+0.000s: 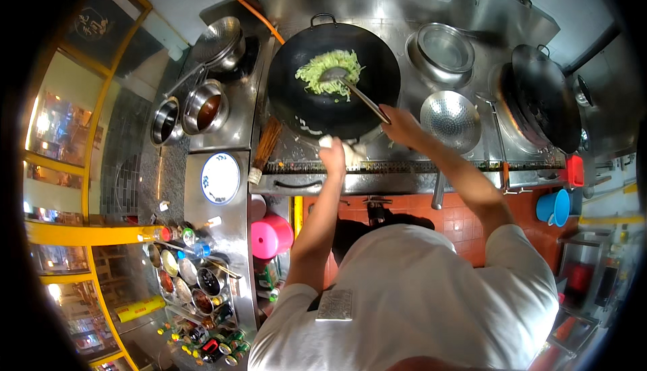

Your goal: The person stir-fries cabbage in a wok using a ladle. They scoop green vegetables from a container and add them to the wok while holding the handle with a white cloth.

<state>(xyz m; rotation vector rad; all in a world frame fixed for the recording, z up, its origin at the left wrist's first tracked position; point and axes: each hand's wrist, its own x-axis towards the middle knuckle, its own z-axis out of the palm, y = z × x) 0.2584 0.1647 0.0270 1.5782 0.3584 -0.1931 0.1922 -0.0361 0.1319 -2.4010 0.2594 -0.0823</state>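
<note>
A large black wok point(374, 62) sits on the steel range, with shredded pale green vegetable point(328, 62) heaped near its middle. My right hand point(402, 126) grips the metal handle of a cooking ladle point(366, 99), whose bowl rests in the shreds. At the wok's near edge, my left hand point(332, 158) is closed on a whitish cloth point(355, 153), partly blurred and partly behind the fingers. The wok's near handle is mostly hidden there. A few white bits cling to the wok's near inner wall.
A perforated steel strainer point(450, 121) and a steel basin point(446, 47) stand right of the wok. Farther right is another black wok point(546, 98). On the left are a bamboo brush point(266, 143), a blue-rimmed plate point(220, 178), steel pots point(204, 108) and several seasoning bowls point(208, 281).
</note>
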